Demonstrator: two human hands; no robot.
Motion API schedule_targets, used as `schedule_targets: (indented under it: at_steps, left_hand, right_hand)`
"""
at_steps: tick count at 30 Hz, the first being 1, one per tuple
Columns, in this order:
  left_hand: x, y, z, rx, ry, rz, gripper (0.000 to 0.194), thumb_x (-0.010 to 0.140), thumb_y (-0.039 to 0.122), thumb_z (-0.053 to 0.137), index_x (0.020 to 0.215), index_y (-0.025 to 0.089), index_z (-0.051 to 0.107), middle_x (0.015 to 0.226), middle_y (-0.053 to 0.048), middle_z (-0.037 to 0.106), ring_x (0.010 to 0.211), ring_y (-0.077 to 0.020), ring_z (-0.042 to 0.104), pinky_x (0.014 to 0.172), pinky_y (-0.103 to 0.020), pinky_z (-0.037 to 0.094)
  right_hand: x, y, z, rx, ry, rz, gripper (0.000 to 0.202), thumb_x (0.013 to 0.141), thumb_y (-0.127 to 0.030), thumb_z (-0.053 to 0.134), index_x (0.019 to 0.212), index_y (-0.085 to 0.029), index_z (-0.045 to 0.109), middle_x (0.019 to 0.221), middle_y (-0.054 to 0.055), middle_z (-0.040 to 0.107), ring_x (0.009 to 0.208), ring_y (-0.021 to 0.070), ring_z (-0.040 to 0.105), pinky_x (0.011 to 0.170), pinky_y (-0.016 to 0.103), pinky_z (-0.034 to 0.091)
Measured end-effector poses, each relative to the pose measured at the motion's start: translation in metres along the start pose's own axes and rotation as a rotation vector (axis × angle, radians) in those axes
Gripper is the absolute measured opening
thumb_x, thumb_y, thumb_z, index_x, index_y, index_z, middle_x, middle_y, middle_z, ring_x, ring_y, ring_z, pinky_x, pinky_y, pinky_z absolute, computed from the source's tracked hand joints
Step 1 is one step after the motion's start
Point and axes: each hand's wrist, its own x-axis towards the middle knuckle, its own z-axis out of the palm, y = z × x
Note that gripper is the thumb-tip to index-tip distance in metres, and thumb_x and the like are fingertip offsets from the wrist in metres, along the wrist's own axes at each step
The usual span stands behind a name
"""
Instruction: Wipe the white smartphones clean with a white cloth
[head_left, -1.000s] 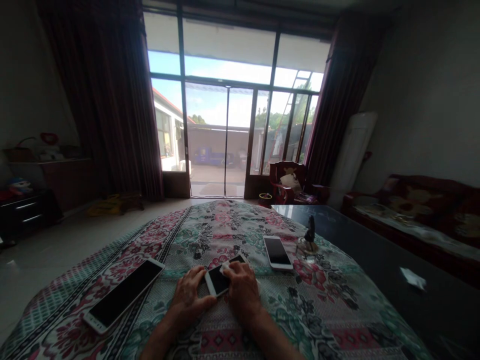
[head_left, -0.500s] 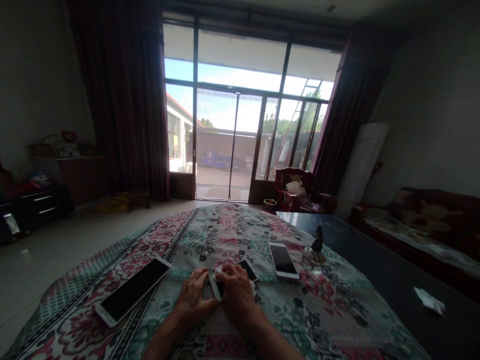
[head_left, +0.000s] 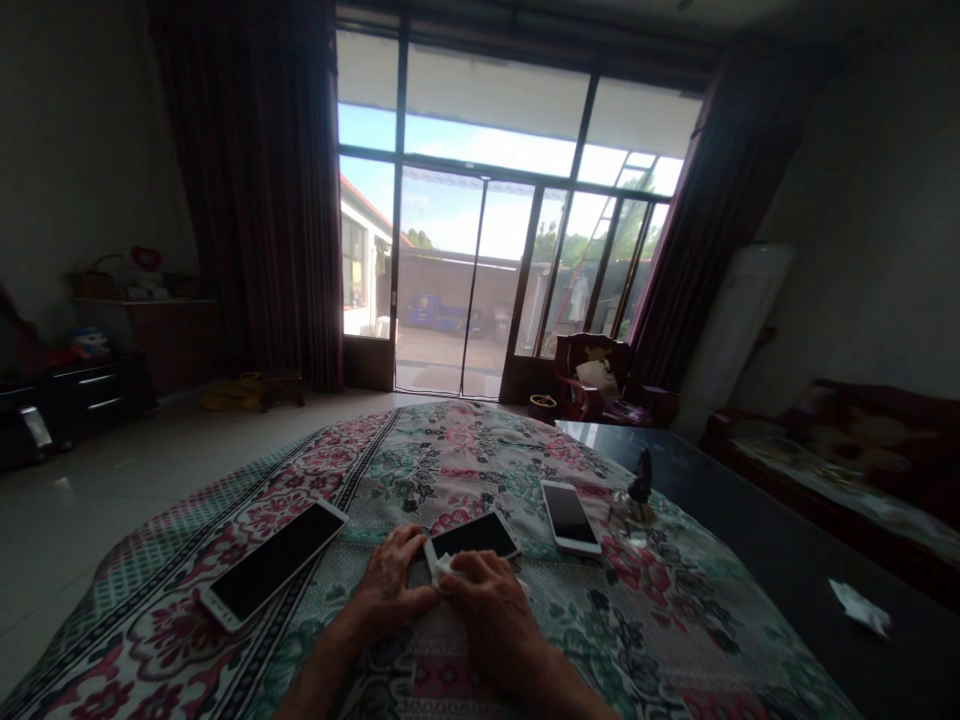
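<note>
A white-framed smartphone (head_left: 474, 537) with a dark screen lies at a slant on the patterned tablecloth (head_left: 450, 465). My left hand (head_left: 386, 580) is at its left end, fingers and thumb curved around that edge and holding it. A crumpled white tissue (head_left: 444, 568) is pinched under the fingers of my right hand (head_left: 491, 595), pressed on the phone's near side; that part of the phone is hidden. To the left rests a larger white phone (head_left: 274, 565), dark screen up. Another white phone (head_left: 571, 518) lies to the right.
A small clear glass bottle with a dark top (head_left: 639, 490) stands right of the phones. Beyond the cloth's edge is a dark glossy tabletop (head_left: 750, 540) bearing a crumpled white tissue (head_left: 859, 607). A wooden armchair (head_left: 596, 378) stands near the glass doors.
My right hand has slid the tissue down toward the near edge, so more of the middle phone's screen shows. My left hand stays at its left end. The view has shifted slightly.
</note>
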Motion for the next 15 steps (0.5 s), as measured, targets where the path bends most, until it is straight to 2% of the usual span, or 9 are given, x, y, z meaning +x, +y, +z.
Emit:
schedule_targets:
  at_steps: [4,9,12,15]
  left_hand:
    - [0.001,-0.001,0.000,-0.004,-0.023,-0.008,0.059,0.060,0.029,0.067,0.119,0.019,0.062,0.139,-0.012,0.051,0.134,-0.0324,0.039,0.111,-0.045,0.032]
    - [0.002,0.004,-0.002,0.004,-0.026,0.005,0.058,0.061,0.028,0.064,0.118,0.017,0.062,0.136,-0.014,0.052,0.132,-0.0319,0.041,0.110,-0.044,0.032]
    - [0.002,0.006,-0.003,-0.005,-0.027,-0.009,0.056,0.061,0.028,0.064,0.117,0.019,0.063,0.136,-0.012,0.054,0.131,-0.0317,0.042,0.110,-0.044,0.032]
    - [0.002,0.007,-0.004,-0.007,-0.026,-0.029,0.055,0.060,0.028,0.065,0.115,0.020,0.064,0.137,-0.011,0.053,0.132,-0.0309,0.041,0.110,-0.044,0.032]
  right_hand:
    - [0.022,0.004,0.004,-0.010,-0.008,0.024,0.030,0.091,-0.026,0.050,0.114,-0.040,0.063,0.112,-0.001,0.061,0.102,0.0178,0.049,0.087,0.030,0.033]
    - [0.052,0.004,0.015,-0.012,0.047,0.048,0.030,0.092,-0.026,0.048,0.114,-0.039,0.064,0.111,0.000,0.061,0.103,0.0184,0.049,0.088,0.030,0.032]
    - [0.051,0.003,0.016,-0.026,0.036,0.055,0.030,0.092,-0.027,0.048,0.116,-0.039,0.063,0.111,0.001,0.060,0.104,0.0189,0.048,0.088,0.030,0.032]
    - [0.036,0.002,0.011,-0.014,0.013,0.012,0.031,0.092,-0.029,0.050,0.118,-0.040,0.061,0.112,-0.001,0.060,0.103,0.0184,0.048,0.087,0.030,0.033]
